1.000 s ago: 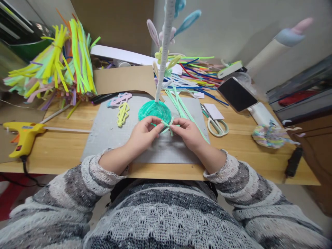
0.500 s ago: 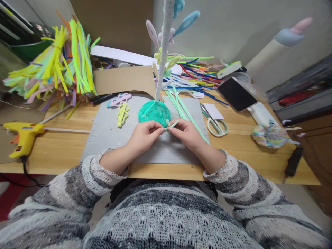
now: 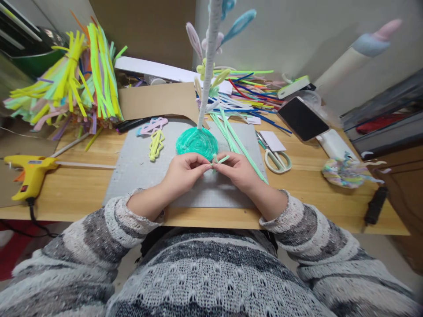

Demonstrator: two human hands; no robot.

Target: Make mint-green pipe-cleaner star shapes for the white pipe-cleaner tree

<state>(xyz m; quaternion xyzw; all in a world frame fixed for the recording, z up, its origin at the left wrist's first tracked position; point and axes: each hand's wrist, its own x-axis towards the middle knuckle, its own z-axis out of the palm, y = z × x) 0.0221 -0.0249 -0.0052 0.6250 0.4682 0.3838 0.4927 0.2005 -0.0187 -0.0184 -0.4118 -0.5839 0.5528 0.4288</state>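
Note:
Between my two hands is a light green pipe cleaner (image 3: 223, 159), bent, with its free end sticking up to the right. My left hand (image 3: 187, 172) pinches it between thumb and forefinger. The fingertips of my right hand (image 3: 236, 171) close on it too, almost touching the left ones. Just beyond them stands a green coiled disc base (image 3: 194, 143) with a white wrapped stem (image 3: 206, 79) rising from it, bearing pastel loops. Several light green pipe cleaners (image 3: 243, 147) lie to the right on the grey cutting mat (image 3: 132, 176).
A yellow glue gun (image 3: 31, 171) lies at the left, below bundles of pipe cleaners (image 3: 72, 79). Yellow (image 3: 155, 145) and pink-blue zigzag pieces (image 3: 153, 126) rest on the mat. Scissors (image 3: 277, 160), a phone (image 3: 303, 119) and a black-handled tool (image 3: 376, 206) are at the right.
Both hands stay pinched on the pipe cleaner, with only a slight shift of the fingertips. Nothing else has visibly moved.

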